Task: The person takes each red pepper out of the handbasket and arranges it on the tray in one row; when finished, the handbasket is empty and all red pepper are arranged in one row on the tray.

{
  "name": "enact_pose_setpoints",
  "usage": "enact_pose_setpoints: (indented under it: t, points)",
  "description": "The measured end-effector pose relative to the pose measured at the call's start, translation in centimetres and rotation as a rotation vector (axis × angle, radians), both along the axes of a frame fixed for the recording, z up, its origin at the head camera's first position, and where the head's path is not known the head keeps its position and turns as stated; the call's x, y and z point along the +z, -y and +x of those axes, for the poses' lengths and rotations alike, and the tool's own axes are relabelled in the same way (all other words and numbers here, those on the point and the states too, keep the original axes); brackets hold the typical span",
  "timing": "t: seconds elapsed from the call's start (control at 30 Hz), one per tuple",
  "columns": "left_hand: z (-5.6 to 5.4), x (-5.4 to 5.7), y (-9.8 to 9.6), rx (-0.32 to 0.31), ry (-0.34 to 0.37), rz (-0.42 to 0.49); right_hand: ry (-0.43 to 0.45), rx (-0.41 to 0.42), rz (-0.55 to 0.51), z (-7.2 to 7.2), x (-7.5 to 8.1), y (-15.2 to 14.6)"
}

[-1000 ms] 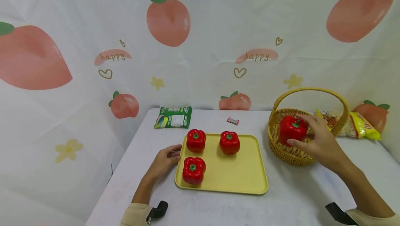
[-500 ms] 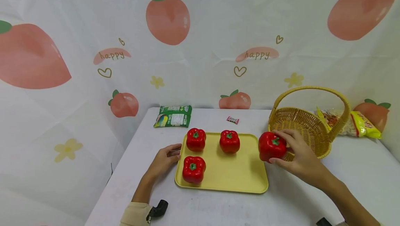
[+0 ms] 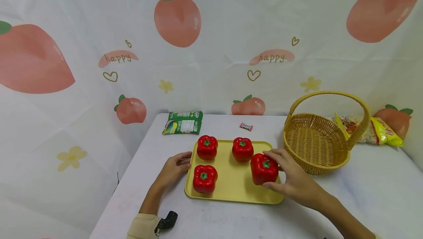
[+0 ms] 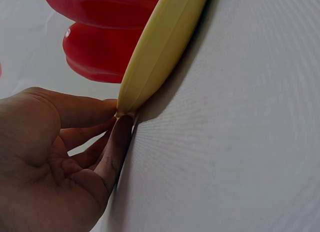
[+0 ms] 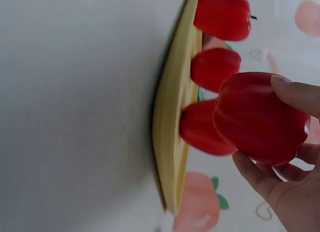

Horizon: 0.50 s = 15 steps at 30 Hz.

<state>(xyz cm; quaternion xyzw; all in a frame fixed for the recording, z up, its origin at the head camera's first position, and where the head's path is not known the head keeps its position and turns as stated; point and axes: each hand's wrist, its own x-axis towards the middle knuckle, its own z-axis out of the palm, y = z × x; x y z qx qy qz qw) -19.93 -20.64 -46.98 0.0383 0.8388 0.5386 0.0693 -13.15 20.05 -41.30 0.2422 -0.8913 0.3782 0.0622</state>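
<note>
My right hand grips a red bell pepper between thumb and fingers over the right part of the yellow tray. In the right wrist view a gap shows between this held bell pepper and the tray. Three more red bell peppers stand on the tray: one at back left, one at front left, one at back right. At the tray's left side, my left hand pinches the edge with thumb and fingertips, as the left wrist view shows.
A yellow wicker basket with a tall handle stands right of the tray, nothing in it. Behind it lies a yellow snack bag. A green packet and a small pink candy lie at the table's back.
My right hand has carried the bell pepper from inside the basket leftward, past its rim, to over the tray's right part. The left hand has stayed at the tray's edge.
</note>
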Motion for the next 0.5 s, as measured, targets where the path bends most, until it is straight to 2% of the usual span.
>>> enact_pose_setpoints:
  t: [0.37, 0.5]
  points:
    - [-0.1, -0.1, 0.1, -0.006, 0.0, 0.003, 0.065, 0.097, -0.05, 0.0, -1.1, 2.4]
    - [-0.1, -0.1, 0.0, -0.003, 0.003, 0.003, 0.087, 0.106, -0.048, 0.0, -1.4, 2.8]
